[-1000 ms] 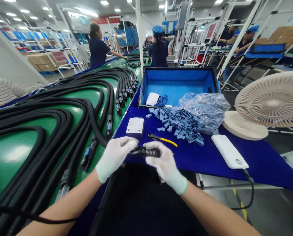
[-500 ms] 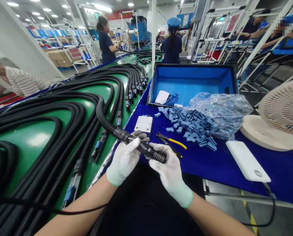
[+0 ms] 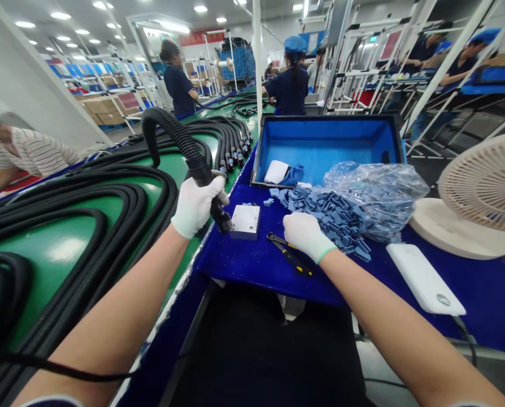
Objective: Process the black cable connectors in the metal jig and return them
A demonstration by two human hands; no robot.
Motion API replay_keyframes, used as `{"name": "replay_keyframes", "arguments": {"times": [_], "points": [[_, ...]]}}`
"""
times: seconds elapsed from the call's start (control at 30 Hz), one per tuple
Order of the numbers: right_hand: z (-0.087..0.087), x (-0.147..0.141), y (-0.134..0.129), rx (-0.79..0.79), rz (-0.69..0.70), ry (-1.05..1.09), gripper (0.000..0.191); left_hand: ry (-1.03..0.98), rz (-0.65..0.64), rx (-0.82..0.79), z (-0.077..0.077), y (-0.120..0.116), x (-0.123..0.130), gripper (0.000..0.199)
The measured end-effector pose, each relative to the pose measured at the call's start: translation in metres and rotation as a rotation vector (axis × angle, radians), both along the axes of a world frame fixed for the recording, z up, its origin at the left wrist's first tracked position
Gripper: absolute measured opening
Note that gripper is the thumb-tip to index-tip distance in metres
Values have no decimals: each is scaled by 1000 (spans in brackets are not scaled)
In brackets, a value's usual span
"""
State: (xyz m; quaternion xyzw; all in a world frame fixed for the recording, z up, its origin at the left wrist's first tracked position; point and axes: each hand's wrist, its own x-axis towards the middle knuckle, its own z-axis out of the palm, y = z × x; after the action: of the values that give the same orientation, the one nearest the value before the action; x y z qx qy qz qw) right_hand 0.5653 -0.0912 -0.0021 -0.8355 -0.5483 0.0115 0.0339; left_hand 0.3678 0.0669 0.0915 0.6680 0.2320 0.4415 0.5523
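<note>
A black ribbed hose (image 3: 188, 148) is gripped near its end by my gloved left hand (image 3: 200, 202); the hose end tilts down beside a white metal block (image 3: 246, 219). My gloved right hand (image 3: 305, 233), fingers curled, is at the near left edge of a pile of small blue plastic pieces (image 3: 332, 215). Whatever its fingers may hold is hidden. Pliers (image 3: 290, 255) with black and yellow handles lie on the blue cloth just left of and below that hand.
Many black hoses (image 3: 121, 195) cover the green table (image 3: 70, 243) on the left. Behind the pieces stand a blue bin (image 3: 320, 141) and a clear plastic bag (image 3: 379, 192). A white power bank (image 3: 424, 280) and a fan (image 3: 490, 181) are at right. Several people work farther off.
My right hand has let go of the hose and moved right to the blue pieces. My left hand has moved left and up, tilting the hose more steeply.
</note>
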Motion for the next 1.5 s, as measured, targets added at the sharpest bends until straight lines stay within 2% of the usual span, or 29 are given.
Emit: {"name": "replay_keyframes", "arguments": {"times": [0.13,0.27,0.47,0.6,0.7,0.8,0.9,0.97,1.03,1.17,1.27,1.4,1.5], "points": [[-5,2,1,28,-33,-18,23,45,8,107,-6,19,20,18],[-14,11,-7,148,-47,7,28,72,59,120,-19,23,30,16],[-21,13,-5,370,69,226,30,100,113,187,-26,20,29,15],[-24,13,-2,524,96,352,30,86,131,177,-30,18,27,16],[-20,10,-2,599,84,470,31,103,119,180,-34,15,30,17],[-3,2,0,648,92,579,33,141,212,252,-37,12,38,17],[20,-13,11,608,257,612,25,203,231,293,-37,13,41,17],[31,-23,25,547,370,618,20,224,149,234,-36,17,37,17],[37,-31,42,497,407,649,19,212,68,175,-34,22,30,18],[35,-41,75,425,401,740,20,185,-36,173,-31,29,17,25],[31,-43,91,417,433,755,23,174,-67,152,-34,32,15,29],[27,-39,103,379,469,816,30,152,-70,96,-41,34,18,31],[23,-36,105,370,453,887,34,133,-66,77,-40,32,22,30]]}}
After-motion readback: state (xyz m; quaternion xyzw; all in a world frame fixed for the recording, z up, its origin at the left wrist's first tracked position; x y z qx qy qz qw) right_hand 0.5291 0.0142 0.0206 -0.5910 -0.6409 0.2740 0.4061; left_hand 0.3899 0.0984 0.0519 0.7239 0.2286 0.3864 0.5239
